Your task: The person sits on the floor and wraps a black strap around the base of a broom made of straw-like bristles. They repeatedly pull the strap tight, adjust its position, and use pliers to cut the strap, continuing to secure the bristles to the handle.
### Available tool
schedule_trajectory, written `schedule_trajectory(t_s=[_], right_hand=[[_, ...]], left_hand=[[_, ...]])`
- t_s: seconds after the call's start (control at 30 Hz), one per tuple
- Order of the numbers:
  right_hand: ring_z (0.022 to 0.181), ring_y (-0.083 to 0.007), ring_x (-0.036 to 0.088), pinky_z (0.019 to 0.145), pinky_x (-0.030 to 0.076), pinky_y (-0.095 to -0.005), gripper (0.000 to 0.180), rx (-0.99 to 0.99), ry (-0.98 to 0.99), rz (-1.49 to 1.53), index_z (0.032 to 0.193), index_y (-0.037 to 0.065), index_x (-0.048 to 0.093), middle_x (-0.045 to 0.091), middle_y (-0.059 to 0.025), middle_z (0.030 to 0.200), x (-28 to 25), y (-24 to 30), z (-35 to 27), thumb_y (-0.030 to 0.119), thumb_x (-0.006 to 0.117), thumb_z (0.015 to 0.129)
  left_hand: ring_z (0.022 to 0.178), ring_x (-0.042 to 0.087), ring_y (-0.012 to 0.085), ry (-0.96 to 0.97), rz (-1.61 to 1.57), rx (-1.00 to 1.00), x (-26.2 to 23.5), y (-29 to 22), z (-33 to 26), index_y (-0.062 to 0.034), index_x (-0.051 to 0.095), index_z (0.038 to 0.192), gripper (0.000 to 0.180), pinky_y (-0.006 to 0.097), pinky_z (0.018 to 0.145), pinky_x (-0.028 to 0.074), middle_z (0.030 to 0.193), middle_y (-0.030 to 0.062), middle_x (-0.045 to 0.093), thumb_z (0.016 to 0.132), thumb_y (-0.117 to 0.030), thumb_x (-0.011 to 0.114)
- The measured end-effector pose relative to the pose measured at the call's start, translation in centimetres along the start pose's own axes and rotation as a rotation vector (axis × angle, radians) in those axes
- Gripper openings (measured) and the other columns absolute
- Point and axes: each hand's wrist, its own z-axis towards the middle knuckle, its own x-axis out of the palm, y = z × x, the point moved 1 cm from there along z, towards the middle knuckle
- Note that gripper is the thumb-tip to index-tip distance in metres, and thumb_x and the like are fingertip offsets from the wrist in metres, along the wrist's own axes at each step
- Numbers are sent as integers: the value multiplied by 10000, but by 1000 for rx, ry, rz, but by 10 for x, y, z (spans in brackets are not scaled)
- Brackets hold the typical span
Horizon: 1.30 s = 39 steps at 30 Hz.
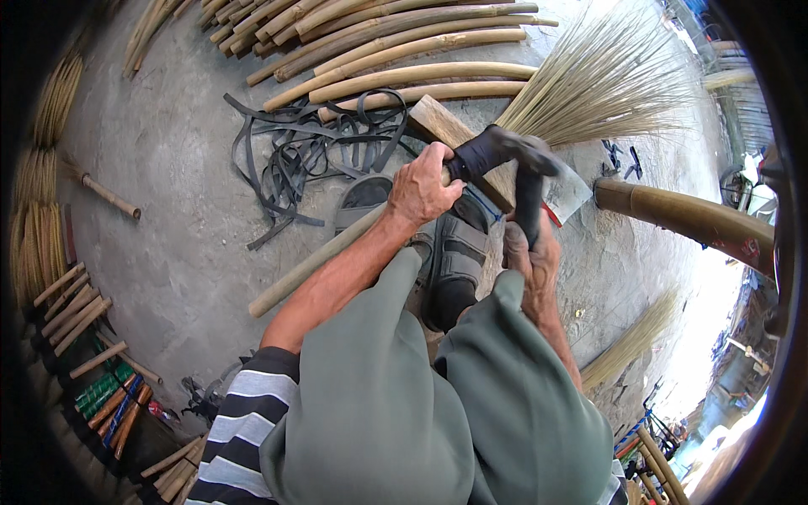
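My left hand [423, 185] is wrapped round the wooden handle [316, 263] of a broom, just below its black rubber binding [477, 156]. The broom's straw bristles [619, 80] fan out to the upper right. In my right hand [539, 261] is a hammer [528, 202] with a dark grip, held upright. Its dark head overlaps the binding in this view; whether they touch I cannot tell. Under the binding lies a wooden block [442, 122]. A pale metal blade [572, 198] with a red edge shows beside the hammer, partly hidden.
Black rubber strips [307, 143] lie tangled left of the block. Curved bamboo poles [421, 74] are piled beyond. A thick bamboo pole [682, 215] juts in from the right. Loose straw [635, 337] lies at right; cut sticks [76, 311] and straw bundles [38, 236] line the left.
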Motion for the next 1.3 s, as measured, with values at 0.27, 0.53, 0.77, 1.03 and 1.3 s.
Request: schedule_trajectory(t_s=[0.27, 0.53, 0.77, 1.03, 1.3], right_hand=[[726, -327, 660, 703, 529, -466, 353, 80, 101, -301, 1244, 38, 631, 638, -196, 808, 14, -24, 15, 369, 677, 1131], [763, -249, 583, 751, 526, -414, 401, 111, 85, -274, 1261, 73, 630, 628, -148, 834, 21, -29, 19, 436, 704, 1110], [809, -306, 707, 763, 558, -431, 373, 168, 157, -349, 1304, 3, 627, 728, -176, 951, -16, -71, -65, 324, 625, 1113], [800, -285, 706, 748, 563, -416, 375, 561, 3, -363, 1337, 7, 621, 731, -158, 957, -97, -134, -311, 312, 624, 1117], [791, -263, 705, 734, 569, -402, 381, 865, -168, -334, 1370, 11, 616, 734, -140, 963, -143, -178, -467, 300, 623, 1121]], left_hand=[[1083, 717, 522, -15, 8, 29, -2, 0, -3, -62, 569, 1281, 548, 601, 915, 573, 1211, 236, 715, 856, -216, 879], [1089, 709, 528, 43, 57, -19, -1, -1, 2, -69, 555, 1301, 567, 624, 912, 566, 1232, 233, 691, 857, -202, 882], [1165, 685, 441, -72, -11, 114, -27, 8, -19, -40, 623, 1274, 546, 516, 984, 574, 1240, 201, 662, 827, -175, 907], [1238, 660, 403, -312, 181, 70, -100, 77, -156, -24, 663, 1260, 475, 476, 1079, 544, 1313, 191, 647, 876, -210, 872], [1235, 683, 384, -375, 333, -224, -105, 111, -281, -12, 686, 1257, 398, 469, 1073, 552, 1301, 192, 681, 920, -173, 823]])
